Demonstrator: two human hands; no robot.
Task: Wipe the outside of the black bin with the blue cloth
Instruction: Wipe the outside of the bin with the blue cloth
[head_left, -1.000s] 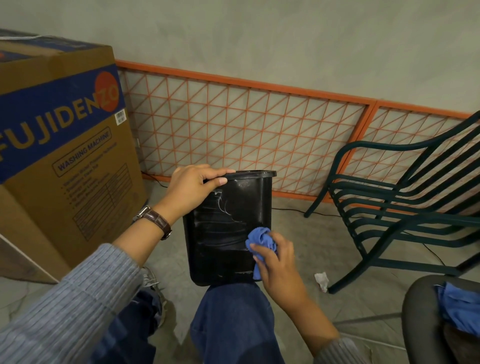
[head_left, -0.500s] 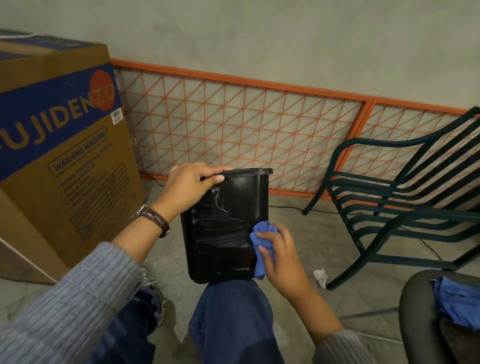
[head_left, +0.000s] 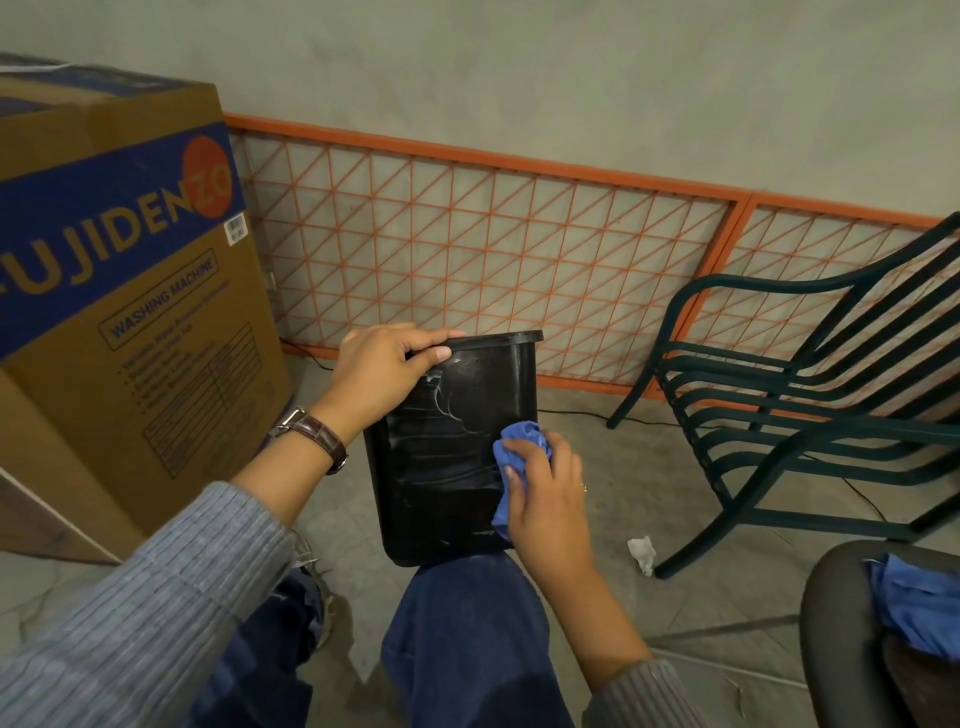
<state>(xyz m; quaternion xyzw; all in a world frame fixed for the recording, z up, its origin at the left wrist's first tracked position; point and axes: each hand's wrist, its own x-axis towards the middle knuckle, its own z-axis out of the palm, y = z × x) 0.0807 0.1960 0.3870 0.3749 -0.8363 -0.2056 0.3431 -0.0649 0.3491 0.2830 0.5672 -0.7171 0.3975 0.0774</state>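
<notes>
The black bin (head_left: 447, 457) rests on our right knee (head_left: 467, 613), at the centre of the scene, near us. Its open mouth points up and its long axis runs near vertical, with the top leaning slightly right and away. The broad near face is turned toward us.

We judge the wipe as partway done. This face shows pale horizontal streaks across its middle and curved white marks near the top left, so it needs further passes. The far and side faces are hidden, and we cannot rate them.

The right hand (head_left: 545, 499) grips the bunched blue cloth (head_left: 522, 439) in curled fingers and presses it on the right edge of this face at mid-height. The left hand (head_left: 382, 371) clamps the rim at the left corner, thumb on the outer wall.

A cardboard box (head_left: 130, 312) stands left; a green chair (head_left: 805, 415) stands right.
</notes>
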